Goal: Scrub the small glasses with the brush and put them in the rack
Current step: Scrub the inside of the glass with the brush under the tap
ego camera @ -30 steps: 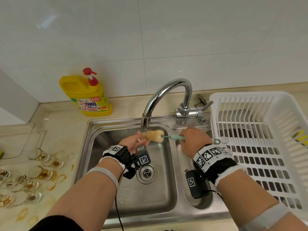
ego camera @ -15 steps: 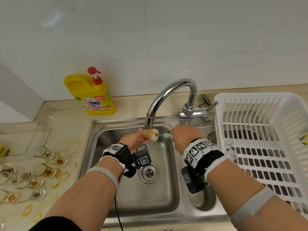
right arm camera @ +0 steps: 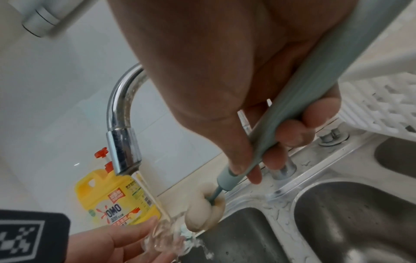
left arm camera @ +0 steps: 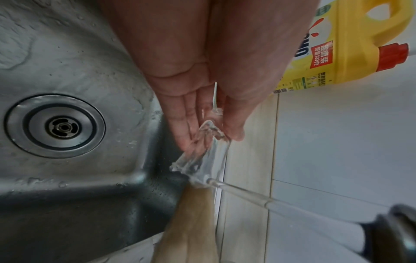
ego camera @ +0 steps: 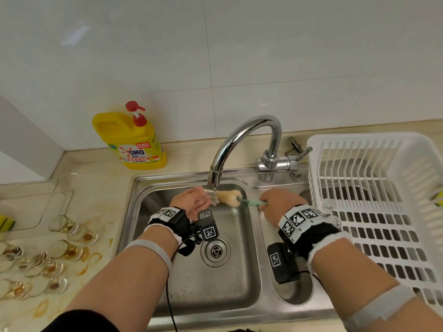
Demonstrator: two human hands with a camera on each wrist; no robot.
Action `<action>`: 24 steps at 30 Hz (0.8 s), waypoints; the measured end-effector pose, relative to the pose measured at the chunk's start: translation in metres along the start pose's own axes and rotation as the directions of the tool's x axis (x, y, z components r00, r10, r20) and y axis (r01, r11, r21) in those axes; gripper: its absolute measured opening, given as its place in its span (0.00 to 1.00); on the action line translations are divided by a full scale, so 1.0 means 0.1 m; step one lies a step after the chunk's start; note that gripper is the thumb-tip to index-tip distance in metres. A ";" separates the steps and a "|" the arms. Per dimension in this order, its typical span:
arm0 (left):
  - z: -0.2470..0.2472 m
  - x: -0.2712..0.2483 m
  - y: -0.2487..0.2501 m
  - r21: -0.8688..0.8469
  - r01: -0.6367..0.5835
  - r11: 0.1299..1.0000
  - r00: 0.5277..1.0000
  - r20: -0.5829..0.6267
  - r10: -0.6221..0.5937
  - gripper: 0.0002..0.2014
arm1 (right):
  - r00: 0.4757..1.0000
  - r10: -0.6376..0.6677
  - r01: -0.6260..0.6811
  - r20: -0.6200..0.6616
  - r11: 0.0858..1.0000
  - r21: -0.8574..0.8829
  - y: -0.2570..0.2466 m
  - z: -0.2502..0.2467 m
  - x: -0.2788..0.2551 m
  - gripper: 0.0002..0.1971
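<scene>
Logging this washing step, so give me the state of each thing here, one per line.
tap: running
small glass: held by left hand, under the stream
brush: gripped by right hand, sponge head outside the glass
glasses on counter: stained, unwashed
rack: one glass inside

White tiled wall (ego camera: 263, 56), beige stained countertop (ego camera: 79, 188), steel double sink (ego camera: 215, 295), even light

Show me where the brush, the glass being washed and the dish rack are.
brush (right arm camera: 204, 210), right wrist view, on its sponge head
glass (left arm camera: 202, 158), left wrist view, on its clear wall
rack (ego camera: 407, 168), head view, on its far wall
</scene>
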State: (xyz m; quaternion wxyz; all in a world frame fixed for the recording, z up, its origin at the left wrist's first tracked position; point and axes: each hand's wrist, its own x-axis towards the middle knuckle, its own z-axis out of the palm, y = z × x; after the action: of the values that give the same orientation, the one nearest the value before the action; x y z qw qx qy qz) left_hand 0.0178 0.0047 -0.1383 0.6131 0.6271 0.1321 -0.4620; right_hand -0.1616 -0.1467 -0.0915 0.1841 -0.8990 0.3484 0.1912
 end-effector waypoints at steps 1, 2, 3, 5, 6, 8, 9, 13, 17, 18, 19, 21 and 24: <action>0.00 0.01 -0.01 -0.009 0.007 1.000 1.000 -0.003 -0.007 0.19 | 1.000 0.017 -0.017 0.001 1.000 0.010 0.04 -0.02 -0.01 0.09; 0.00 0.01 -0.02 -0.008 0.014 1.000 1.000 -0.008 -0.014 0.20 | 1.000 0.022 -0.022 0.001 1.000 0.021 0.07 -0.02 -0.02 0.09; 0.00 0.01 -0.03 -0.010 0.020 1.000 1.000 -0.002 -0.020 0.22 | 1.000 0.020 -0.020 0.003 0.999 0.032 0.09 -0.03 -0.03 0.09; 0.01 -0.01 -0.06 -0.047 0.073 0.996 0.997 0.016 -0.072 0.23 | 1.000 0.005 -0.005 0.003 0.999 0.053 0.10 -0.02 -0.06 0.10; 0.02 -0.02 -0.08 -0.069 0.097 0.993 0.995 0.041 -0.094 0.22 | 1.000 -0.005 0.005 -0.002 0.998 0.059 0.09 -0.01 -0.07 0.10; 0.06 -0.05 -0.12 -0.054 0.115 0.992 0.991 0.075 -0.110 0.20 | 1.000 -0.018 0.019 -0.013 0.999 0.044 0.05 -0.01 -0.10 0.10; 0.07 -0.06 -0.12 -0.044 0.112 0.993 0.992 0.070 -0.109 0.19 | 1.000 -0.023 0.024 -0.018 0.999 0.032 0.03 -0.02 -0.10 0.10; 0.14 -0.08 -0.16 -0.018 0.099 0.995 0.994 0.041 -0.098 0.17 | 1.000 -0.015 0.014 -0.022 0.999 -0.035 -0.04 -0.03 -0.08 0.10; 0.18 -0.10 -0.15 0.134 0.044 0.990 0.998 0.038 -0.050 0.12 | 0.998 -0.029 0.024 -0.049 0.995 -0.095 -0.08 -0.07 -0.06 0.10; 0.19 -0.10 -0.14 0.149 0.036 0.988 0.998 0.038 -0.043 0.12 | 0.998 -0.032 0.027 -0.048 0.994 -0.104 -0.09 -0.08 -0.05 0.10; 0.19 -0.09 -0.13 0.162 0.035 0.986 0.998 0.042 -0.042 0.13 | 0.999 -0.034 0.029 -0.041 0.993 -0.112 -0.11 -0.09 -0.04 0.11; 0.18 -0.09 -0.10 0.171 0.038 0.985 0.998 0.048 -0.046 0.15 | 0.998 -0.047 0.043 -0.029 0.991 -0.130 -0.15 -0.10 -0.02 0.11; 0.10 -0.10 -0.11 0.110 0.031 0.993 0.999 0.037 -0.035 0.15 | 0.996 -0.084 0.080 -0.030 0.989 -0.125 -0.18 -0.07 -0.02 0.10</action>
State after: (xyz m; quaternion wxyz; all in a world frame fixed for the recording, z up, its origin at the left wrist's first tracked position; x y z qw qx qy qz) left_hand 0.0003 0.0018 -0.1357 0.5725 0.6485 0.1051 -0.4906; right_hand -0.1489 -0.1362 -0.0811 0.1296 -0.9254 0.3018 0.1891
